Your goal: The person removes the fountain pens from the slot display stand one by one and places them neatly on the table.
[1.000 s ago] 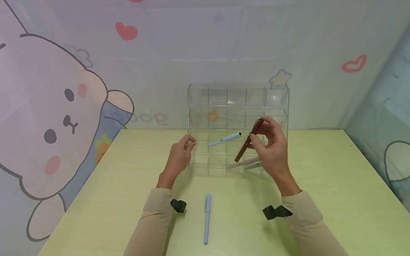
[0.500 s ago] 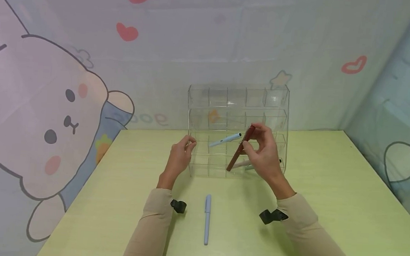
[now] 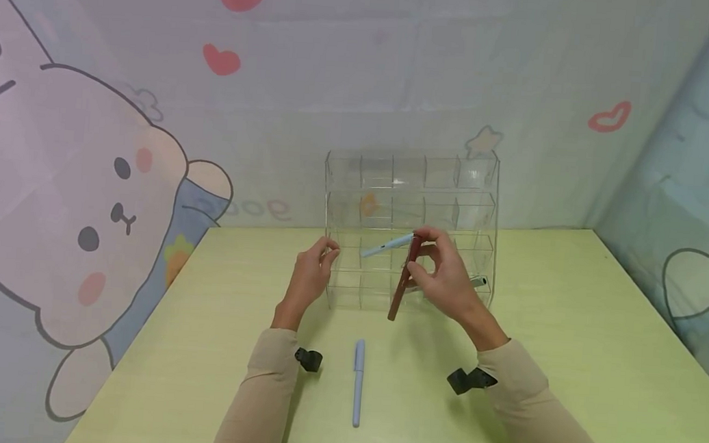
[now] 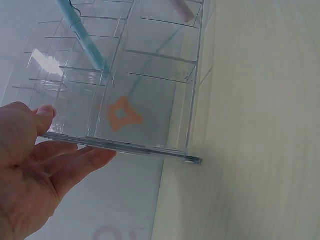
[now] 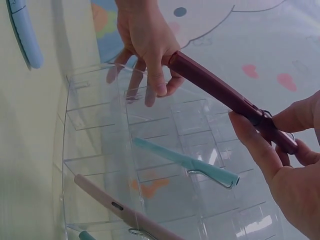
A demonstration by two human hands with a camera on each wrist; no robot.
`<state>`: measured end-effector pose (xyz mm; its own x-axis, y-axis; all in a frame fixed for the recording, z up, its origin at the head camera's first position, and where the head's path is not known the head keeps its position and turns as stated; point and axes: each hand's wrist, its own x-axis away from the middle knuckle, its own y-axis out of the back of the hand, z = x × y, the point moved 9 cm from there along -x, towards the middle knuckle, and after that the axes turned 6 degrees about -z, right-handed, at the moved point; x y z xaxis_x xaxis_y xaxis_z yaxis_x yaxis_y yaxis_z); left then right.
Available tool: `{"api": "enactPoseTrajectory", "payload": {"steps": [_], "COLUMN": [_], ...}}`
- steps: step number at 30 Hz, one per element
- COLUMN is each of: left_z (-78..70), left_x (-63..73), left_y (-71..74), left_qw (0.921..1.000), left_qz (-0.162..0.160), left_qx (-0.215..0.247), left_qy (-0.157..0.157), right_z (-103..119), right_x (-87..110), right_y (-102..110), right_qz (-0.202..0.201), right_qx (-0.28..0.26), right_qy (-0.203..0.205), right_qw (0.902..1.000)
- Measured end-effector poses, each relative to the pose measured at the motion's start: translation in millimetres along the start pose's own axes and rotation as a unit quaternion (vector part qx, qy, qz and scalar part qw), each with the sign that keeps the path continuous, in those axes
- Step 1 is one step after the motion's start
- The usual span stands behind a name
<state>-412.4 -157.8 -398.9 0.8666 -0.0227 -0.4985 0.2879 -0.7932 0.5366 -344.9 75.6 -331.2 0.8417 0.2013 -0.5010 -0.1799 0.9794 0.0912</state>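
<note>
A clear tiered rack (image 3: 407, 188) with compartments stands at the back of the table. My left hand (image 3: 313, 267) holds its left side panel, thumb inside and fingers outside in the left wrist view. In front of the rack, my right hand (image 3: 449, 276) pinches a dark red pen (image 3: 400, 290) near its clip end; the other end slants down toward me, apart from the rack. A light blue pen (image 3: 390, 244) leans in a middle tier. Lower down lie a pink pen (image 5: 102, 195) and a green pen (image 3: 480, 282), both partly hidden behind my right hand in the head view.
A lavender-blue capped pen (image 3: 358, 386) lies lengthwise on the yellow-green table (image 3: 197, 348), between my forearms. Behind the rack hangs a printed cloth (image 3: 300, 121) with a rabbit and hearts. Each wrist carries a small black camera.
My right hand has moved left and down with the dark red pen, which now stands steeper and overlaps the light blue pen's end. My left hand stays on the rack.
</note>
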Motion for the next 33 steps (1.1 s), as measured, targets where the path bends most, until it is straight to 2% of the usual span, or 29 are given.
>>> {"api": "enactPoseTrajectory", "payload": {"steps": [10, 19, 28, 33], "left_z": [-0.4, -1.1, -2.2, -2.3], "left_x": [1.2, -0.4, -0.5, 0.4], "left_y": [2.2, 0.9, 1.6, 0.8], "left_qw": [1.0, 1.0, 1.0, 1.0], "left_qz": [-0.004, -0.002, -0.003, -0.002], "left_qx": [0.003, 0.003, 0.003, -0.003], "left_qy": [-0.003, -0.003, -0.006, -0.004], "right_z": [-8.8, -4.4, -30.9, -46.5], "right_x": [4.0, 11.1, 22.3, 34.3], "right_y": [-17.7, -30.7, -40.9, -53.8], "right_qz": [0.061, 0.118, 0.157, 0.188], "right_qx": [-0.003, 0.026, 0.085, 0.092], "right_qy": [-0.015, -0.003, -0.069, -0.106], "right_qw": [0.998, 0.9927, 0.9814, 0.9722]}}
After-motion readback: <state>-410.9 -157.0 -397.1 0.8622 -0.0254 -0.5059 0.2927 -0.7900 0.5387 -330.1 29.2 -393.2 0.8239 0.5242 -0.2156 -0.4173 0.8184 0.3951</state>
